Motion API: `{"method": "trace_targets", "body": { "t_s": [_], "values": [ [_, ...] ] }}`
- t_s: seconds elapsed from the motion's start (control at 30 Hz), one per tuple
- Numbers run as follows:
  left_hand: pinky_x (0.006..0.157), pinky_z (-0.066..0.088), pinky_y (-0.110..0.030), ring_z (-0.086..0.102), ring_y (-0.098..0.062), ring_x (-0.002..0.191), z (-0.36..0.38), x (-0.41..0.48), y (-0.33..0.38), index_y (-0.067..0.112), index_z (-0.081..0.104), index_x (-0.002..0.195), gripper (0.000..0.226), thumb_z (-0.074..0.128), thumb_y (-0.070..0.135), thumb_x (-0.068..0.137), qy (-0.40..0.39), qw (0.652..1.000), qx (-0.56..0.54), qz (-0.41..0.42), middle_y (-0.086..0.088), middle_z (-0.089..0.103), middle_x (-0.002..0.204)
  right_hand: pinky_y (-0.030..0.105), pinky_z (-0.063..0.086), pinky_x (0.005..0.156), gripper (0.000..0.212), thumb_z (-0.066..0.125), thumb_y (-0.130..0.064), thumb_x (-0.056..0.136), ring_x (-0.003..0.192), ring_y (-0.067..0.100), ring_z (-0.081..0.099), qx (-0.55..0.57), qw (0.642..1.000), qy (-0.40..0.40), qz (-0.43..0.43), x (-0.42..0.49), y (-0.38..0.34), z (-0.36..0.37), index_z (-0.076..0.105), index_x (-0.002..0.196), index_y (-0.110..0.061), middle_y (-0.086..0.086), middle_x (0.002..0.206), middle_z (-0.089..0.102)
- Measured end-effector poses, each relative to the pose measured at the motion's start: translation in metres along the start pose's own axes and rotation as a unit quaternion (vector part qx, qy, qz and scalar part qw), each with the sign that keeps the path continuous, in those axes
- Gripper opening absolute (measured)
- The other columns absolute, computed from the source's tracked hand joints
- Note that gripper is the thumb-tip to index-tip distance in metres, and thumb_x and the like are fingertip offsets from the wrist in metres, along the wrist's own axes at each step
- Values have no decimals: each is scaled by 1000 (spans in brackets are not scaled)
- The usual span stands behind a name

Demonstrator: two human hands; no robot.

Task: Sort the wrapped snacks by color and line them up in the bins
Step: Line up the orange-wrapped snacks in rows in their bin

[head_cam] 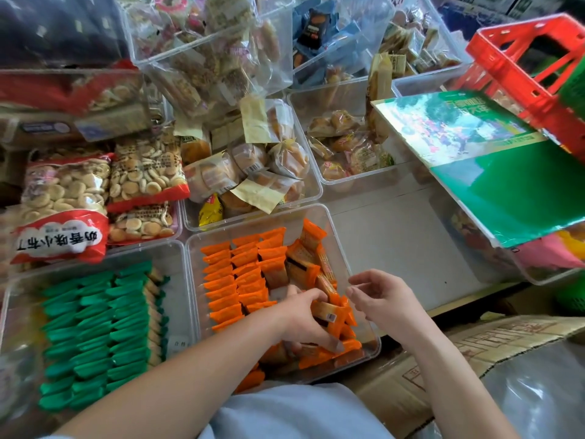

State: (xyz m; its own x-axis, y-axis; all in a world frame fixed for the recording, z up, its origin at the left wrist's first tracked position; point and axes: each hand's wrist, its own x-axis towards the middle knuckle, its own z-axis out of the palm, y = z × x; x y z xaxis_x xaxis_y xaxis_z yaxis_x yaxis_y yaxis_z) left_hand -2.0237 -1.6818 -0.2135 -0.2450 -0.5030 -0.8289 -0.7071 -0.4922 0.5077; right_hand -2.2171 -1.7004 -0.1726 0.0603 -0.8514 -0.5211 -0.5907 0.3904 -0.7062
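Left hand (pixel 300 321) fingers curl around loose orange snacks (pixel 330 313) in the clear bin (pixel 344 258), probably to stand them in rows. Right hand (pixel 380 299) hovers beside it, empty and relaxed.

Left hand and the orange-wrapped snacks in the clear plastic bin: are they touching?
Touching. The head view shows the left hand inside the clear plastic bin, its fingers curled round a bunch of orange-wrapped snacks.
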Motion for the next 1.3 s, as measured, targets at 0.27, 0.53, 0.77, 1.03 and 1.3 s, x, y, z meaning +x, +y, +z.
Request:
{"method": "trace_targets", "body": {
  "t_s": [0.27,0.53,0.77,1.03,1.3],
  "values": [
    [106,53,-38,54,-18,129,22,-15,-12,45,35,151,112,97,48,57,77,991,7,109,6,51,144,26,56,76,25,78,-30,90,83,5,65,-126,990,-49,-39,-12,3,4,70,112,-39,-14,104,71],
    [84,50,-4,58,22,102,24,-36,-28,44,49,138,61,80,33,86,116,968,-110,195,18,69,117,33,61,92,52,77,-36,89,111,4,66,-121,973,-176,-91,-28,-1,15,57,134,-53,-22,129,63],
    [102,57,-32,66,5,114,23,-45,-29,47,49,140,74,83,17,81,106,948,-198,225,19,71,121,24,58,93,31,74,-34,95,111,-4,66,-28,981,-156,-114,-37,-5,22,62,121,-45,-19,123,68],
    [94,59,-27,71,1,104,32,-50,-29,38,57,132,68,91,22,75,112,949,-202,212,12,74,117,27,57,79,25,76,-41,92,87,7,66,-65,992,-85,-64,-31,-3,28,62,113,-42,-12,104,70],
    [74,60,-32,77,-24,100,16,-63,-25,20,67,120,34,82,27,91,146,879,-416,179,-6,79,107,47,62,92,36,80,-24,92,104,21,76,130,983,-126,-38,-41,-6,17,69,125,-33,-6,121,73]
  ]
}}
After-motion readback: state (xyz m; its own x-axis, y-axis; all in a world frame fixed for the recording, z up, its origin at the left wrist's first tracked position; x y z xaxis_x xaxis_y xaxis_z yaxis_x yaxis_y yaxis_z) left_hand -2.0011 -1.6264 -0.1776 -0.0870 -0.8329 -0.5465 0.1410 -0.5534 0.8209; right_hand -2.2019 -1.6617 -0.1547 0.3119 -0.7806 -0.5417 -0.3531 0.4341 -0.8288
